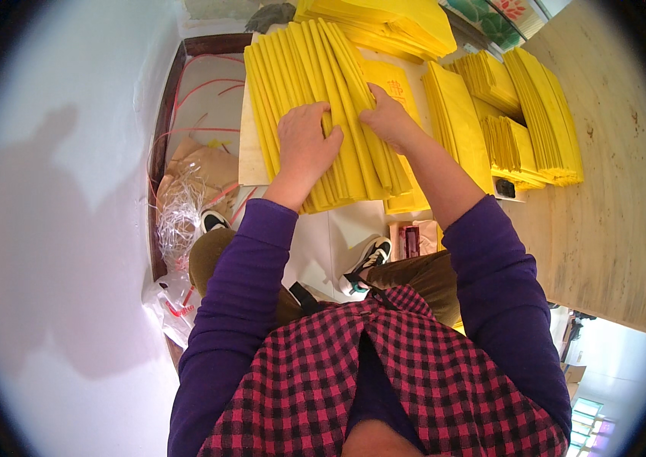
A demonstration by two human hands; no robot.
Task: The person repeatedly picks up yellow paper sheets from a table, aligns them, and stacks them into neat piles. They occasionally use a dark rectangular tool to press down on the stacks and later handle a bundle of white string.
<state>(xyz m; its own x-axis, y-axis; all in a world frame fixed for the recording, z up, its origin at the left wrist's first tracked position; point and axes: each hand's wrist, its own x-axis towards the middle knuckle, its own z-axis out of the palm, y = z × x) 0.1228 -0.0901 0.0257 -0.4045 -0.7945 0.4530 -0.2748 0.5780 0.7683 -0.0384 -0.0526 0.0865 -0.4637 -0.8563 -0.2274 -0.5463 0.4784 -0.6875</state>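
Note:
A fanned stack of yellow folded paper sheets (292, 68) lies across the near end of the board, its long folded edges overlapping. My left hand (307, 148) rests on top of this stack, thumb spread away from the fingers, pressing on the folds. At the stack's right edge, my right hand (391, 118) grips the outer sheets between thumb and fingers; some fingertips are hidden. Beneath my right wrist lies a flat yellow sheet (395, 76) with red print, partly covered.
More yellow stacks (384, 27) lie at the back, with upright bundles (540, 114) to the right beside a wooden panel (604, 175). On the left floor are red straps (178, 91), clear plastic strands (178, 198) and a white bag (174, 308) by the wall. My shoe (368, 259) is below.

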